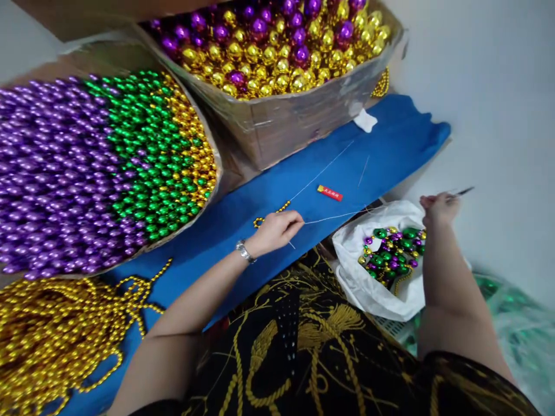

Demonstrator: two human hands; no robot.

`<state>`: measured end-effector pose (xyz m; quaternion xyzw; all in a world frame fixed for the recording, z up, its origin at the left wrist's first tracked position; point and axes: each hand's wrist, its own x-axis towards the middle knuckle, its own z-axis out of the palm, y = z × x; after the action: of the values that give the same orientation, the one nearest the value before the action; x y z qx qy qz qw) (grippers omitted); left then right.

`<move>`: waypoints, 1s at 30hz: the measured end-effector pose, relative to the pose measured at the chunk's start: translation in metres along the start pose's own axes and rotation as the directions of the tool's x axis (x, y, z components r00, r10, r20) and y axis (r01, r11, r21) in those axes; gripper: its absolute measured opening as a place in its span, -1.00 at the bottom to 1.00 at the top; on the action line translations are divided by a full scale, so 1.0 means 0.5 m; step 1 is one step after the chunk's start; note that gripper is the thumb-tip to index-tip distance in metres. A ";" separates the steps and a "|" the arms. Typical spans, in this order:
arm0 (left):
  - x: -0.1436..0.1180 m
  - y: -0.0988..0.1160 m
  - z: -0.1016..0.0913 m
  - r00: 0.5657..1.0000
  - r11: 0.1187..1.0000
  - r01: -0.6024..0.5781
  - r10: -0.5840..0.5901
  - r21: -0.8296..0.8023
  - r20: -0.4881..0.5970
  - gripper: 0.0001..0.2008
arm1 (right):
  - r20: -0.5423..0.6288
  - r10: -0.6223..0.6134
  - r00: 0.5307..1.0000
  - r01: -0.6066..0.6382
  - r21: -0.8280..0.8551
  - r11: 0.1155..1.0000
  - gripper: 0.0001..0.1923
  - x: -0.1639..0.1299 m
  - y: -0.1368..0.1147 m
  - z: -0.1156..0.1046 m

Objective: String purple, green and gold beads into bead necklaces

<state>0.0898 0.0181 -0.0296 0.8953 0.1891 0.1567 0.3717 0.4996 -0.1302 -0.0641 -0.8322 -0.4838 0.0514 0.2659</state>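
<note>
The left hand (277,231) has its grip pinched, thumb to fingertip, on a white thread (333,216) that runs off toward 3 o'clock; I cannot tell where it ends. Just past that hand, at 11 o'clock, gold beads (284,206) lie on the blue surface (403,133). At 3 o'clock, well apart, the right hand (440,208) has its grip closed on a slim, dark-tipped tool (466,190), too small to identify. From the left hand, a red label (330,193) lies at 2 o'clock, a box (299,118) of balls stands at 12, and gold strands (56,341) lie at 8.
</note>
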 end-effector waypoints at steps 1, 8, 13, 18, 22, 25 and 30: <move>0.007 0.009 0.024 1.000 1.000 -0.007 0.007 -0.017 -0.001 -0.81 | -0.041 0.079 0.996 -0.079 0.016 0.997 -0.32 -0.003 0.011 0.011; 0.031 0.023 0.105 0.998 0.994 0.061 -0.064 -0.087 -0.028 -0.83 | 0.029 0.138 0.990 -0.139 0.034 0.990 -0.36 -0.075 -0.039 0.040; 0.044 0.022 0.103 0.988 0.978 0.135 -0.145 -0.156 -0.052 -0.84 | 0.386 -0.297 0.873 0.305 0.043 0.951 -0.54 -0.165 -0.161 0.038; 0.072 0.047 0.106 0.993 0.978 0.094 -0.105 -0.189 -0.054 -0.83 | 0.500 -0.322 0.804 0.416 -0.084 0.906 -0.55 -0.191 -0.195 0.043; 0.090 0.070 0.109 0.997 0.975 0.055 -0.065 -0.214 -0.040 -0.83 | 0.543 -0.283 0.790 0.401 -0.109 0.910 -0.55 -0.194 -0.197 0.061; 0.097 0.084 0.108 0.999 0.970 0.036 -0.044 -0.241 -0.025 -0.83 | 0.538 -0.273 0.798 0.376 -0.089 0.922 -0.55 -0.195 -0.203 0.077; 0.109 0.097 0.089 0.995 0.924 0.023 -0.059 -0.381 -0.083 -0.82 | 0.473 -0.295 0.830 0.312 0.043 0.949 -0.59 -0.184 -0.193 0.083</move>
<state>0.1671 -0.0155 -0.0169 0.7941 0.1908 0.2241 0.5317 0.3618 -0.1529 -0.0676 -0.7115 -0.6607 0.2015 0.1293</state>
